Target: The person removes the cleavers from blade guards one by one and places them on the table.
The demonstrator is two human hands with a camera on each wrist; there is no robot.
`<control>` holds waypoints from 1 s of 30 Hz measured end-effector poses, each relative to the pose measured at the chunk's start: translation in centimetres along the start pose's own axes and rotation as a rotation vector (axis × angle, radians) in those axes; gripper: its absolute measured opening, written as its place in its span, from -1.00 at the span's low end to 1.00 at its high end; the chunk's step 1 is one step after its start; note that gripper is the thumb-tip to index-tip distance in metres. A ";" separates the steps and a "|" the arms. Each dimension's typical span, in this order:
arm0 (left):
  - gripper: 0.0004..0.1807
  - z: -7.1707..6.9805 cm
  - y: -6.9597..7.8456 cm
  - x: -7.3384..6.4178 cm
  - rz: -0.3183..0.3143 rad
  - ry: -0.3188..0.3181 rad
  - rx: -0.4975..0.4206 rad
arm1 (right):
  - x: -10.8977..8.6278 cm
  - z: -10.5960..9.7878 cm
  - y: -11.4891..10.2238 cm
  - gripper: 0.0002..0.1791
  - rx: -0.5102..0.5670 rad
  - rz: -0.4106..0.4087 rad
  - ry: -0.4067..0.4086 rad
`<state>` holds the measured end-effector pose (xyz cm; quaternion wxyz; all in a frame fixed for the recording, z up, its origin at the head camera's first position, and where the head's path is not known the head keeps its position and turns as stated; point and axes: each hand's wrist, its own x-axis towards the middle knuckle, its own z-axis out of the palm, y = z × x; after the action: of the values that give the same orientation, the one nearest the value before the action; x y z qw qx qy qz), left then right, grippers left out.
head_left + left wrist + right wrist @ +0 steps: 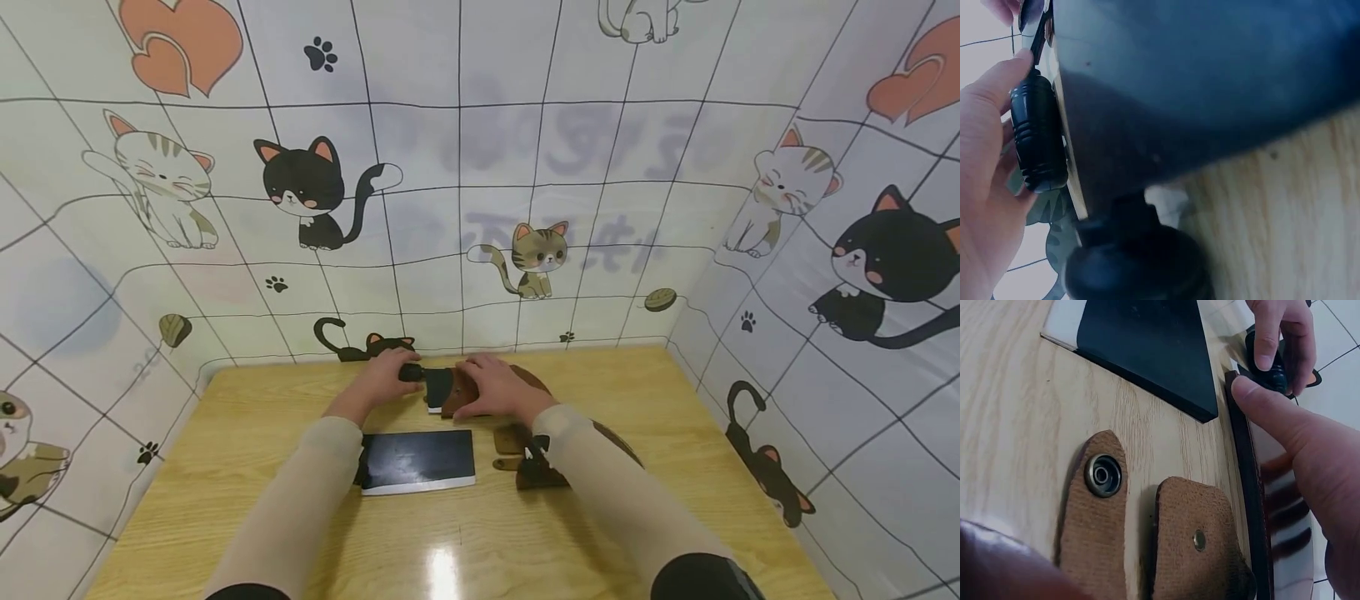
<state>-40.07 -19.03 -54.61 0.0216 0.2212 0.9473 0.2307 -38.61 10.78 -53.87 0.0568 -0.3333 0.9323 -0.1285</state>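
Note:
At the back of the table, my left hand (381, 382) grips the black ridged handle (1038, 134) of a knife. A short stretch of its dark blade (438, 390) shows beside the handle; the rest lies hidden in a brown leather sheath (462, 392). My right hand (497, 388) holds that sheath, its thumb along the near edge in the right wrist view. Nearer to me, a cleaver with a broad dark blade (420, 458) and pale edge lies flat, its handle mostly behind my left forearm. Under my right forearm lies a second brown leather sheath (536, 477), partly covered.
Leather straps (1099, 512) with a metal snap stick out beside the second sheath. The wooden table (300, 533) meets a cat-patterned wall covering (450, 167) at the back and sides.

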 end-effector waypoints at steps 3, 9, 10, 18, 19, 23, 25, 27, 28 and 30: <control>-0.23 0.5 -0.8 0.4 0.024 0.002 -0.012 | 0.3 0.2 0.0 0.22 -0.007 0.004 -0.018; -0.27 0.3 -0.3 0.4 0.014 -0.024 -0.058 | 0.5 0.9 0.1 0.29 -0.010 0.025 -0.035; -0.28 0.9 -0.9 0.6 0.023 -0.015 -0.044 | 0.5 1.1 0.1 0.30 -0.015 0.027 -0.037; -0.37 1.9 -0.8 0.7 -0.009 0.020 -0.029 | 0.3 1.7 0.0 0.33 -0.040 0.008 -0.023; -0.39 1.5 -0.2 0.6 -0.021 0.014 -0.027 | 0.2 1.7 0.0 0.32 -0.040 0.008 -0.019; -0.47 1.5 0.3 0.7 -0.031 0.027 0.003 | 0.3 1.7 0.1 0.29 -0.034 0.007 -0.010; -0.49 1.7 -0.1 0.9 -0.020 0.033 0.024 | 0.4 1.7 0.2 0.28 -0.025 0.005 -0.011; -0.51 1.9 -0.6 1.1 0.001 0.039 0.036 | 0.5 1.9 0.4 0.27 -0.017 0.001 -0.010; -0.51 2.0 -0.9 1.2 0.011 0.041 0.036 | 0.6 2.0 0.5 0.27 -0.021 -0.002 -0.009; -0.52 2.5 -1.5 1.5 0.029 0.049 0.038 | 0.5 2.0 0.7 0.28 -0.026 -0.007 -0.001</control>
<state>-41.66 -18.56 -57.41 -0.0091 0.2299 0.9484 0.2182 -39.05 10.53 -55.97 0.0524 -0.3371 0.9327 -0.1165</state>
